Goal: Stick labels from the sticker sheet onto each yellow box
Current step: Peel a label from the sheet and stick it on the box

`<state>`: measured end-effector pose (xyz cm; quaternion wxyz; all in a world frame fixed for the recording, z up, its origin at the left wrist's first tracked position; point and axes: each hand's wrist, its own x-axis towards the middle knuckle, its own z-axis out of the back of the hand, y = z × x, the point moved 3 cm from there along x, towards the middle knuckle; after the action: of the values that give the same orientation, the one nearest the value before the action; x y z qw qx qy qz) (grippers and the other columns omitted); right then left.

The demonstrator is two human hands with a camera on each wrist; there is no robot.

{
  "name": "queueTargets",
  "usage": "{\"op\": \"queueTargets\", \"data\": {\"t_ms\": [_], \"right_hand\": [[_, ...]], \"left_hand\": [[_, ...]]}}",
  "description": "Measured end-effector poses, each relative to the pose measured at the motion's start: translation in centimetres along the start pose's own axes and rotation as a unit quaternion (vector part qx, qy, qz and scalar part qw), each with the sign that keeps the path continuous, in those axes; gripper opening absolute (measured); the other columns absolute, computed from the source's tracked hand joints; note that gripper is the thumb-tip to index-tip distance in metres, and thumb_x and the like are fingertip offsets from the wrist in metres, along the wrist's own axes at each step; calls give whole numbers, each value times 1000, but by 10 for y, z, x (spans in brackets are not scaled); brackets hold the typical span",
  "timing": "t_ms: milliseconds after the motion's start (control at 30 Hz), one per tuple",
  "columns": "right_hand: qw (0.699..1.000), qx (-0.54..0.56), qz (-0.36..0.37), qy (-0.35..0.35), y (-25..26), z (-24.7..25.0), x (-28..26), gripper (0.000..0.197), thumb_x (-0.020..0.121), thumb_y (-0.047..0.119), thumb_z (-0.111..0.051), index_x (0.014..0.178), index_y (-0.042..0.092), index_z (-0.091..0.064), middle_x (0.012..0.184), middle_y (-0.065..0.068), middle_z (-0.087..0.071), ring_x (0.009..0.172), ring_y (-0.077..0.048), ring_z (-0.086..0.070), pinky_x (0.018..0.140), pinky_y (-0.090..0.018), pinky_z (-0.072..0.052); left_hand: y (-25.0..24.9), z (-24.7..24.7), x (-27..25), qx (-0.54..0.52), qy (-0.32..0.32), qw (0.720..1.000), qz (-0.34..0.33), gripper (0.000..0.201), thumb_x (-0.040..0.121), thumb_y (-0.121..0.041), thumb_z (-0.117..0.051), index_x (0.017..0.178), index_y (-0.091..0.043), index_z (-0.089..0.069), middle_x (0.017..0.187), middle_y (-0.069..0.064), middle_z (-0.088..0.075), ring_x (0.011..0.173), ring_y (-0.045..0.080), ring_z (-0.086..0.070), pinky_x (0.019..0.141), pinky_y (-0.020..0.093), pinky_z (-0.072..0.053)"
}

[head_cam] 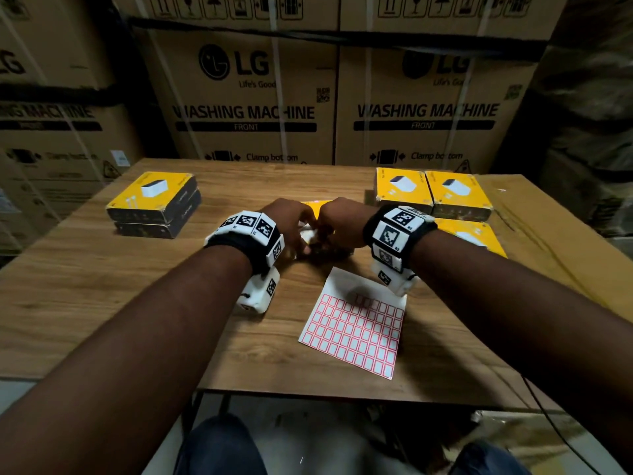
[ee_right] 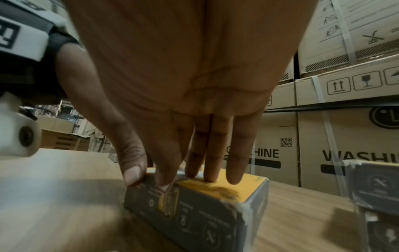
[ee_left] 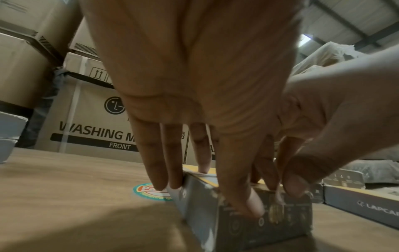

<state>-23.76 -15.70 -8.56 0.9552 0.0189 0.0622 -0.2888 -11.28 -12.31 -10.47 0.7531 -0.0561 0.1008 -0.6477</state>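
A yellow box (head_cam: 318, 209) with grey sides lies mid-table, mostly hidden under both hands. My left hand (head_cam: 291, 221) holds its left end: in the left wrist view the fingers (ee_left: 164, 167) reach down at the corner and the thumb (ee_left: 244, 196) presses the grey front face (ee_left: 270, 226). My right hand (head_cam: 339, 224) lies with straight fingers (ee_right: 215, 162) on the yellow top (ee_right: 237, 185). Its index fingertip presses a small red-bordered label (ee_right: 164, 189) on the box's front edge. The sticker sheet (head_cam: 356, 334) lies flat just in front of the hands.
Two stacked yellow boxes (head_cam: 154, 200) sit at the table's left. More yellow boxes (head_cam: 431, 193) lie at the right, beside a cardboard sheet (head_cam: 548, 228). Large washing machine cartons (head_cam: 246, 111) wall the far side. A round sticker (ee_left: 151, 191) is on the tabletop.
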Motion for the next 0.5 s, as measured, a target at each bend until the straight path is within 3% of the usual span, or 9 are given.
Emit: {"op": "queueTargets", "data": {"t_ms": [167,500], "right_hand": [[1000,-11,4,0,2,2,1,23,85,19,-65,107,12,-70,105,-9,-69,97,-27,-64,81,-34,-53],[999,-30,-4,-23,4,-1,0,21,89,16,-60,107,9,-67,108,-12,-66,97,-29,-62,71,-30,-45]], "left_hand": [[1,0,1,-7,-4,1000,-1,63,54,-28,-92,112,-33,-68,116,-4,-67,103,20,-63,88,32,-52],[3,-1,4,-6,5,1000,0,69,57,-27,-92,119,-30,-65,122,-3,-64,107,19,-61,87,29,-49]]}}
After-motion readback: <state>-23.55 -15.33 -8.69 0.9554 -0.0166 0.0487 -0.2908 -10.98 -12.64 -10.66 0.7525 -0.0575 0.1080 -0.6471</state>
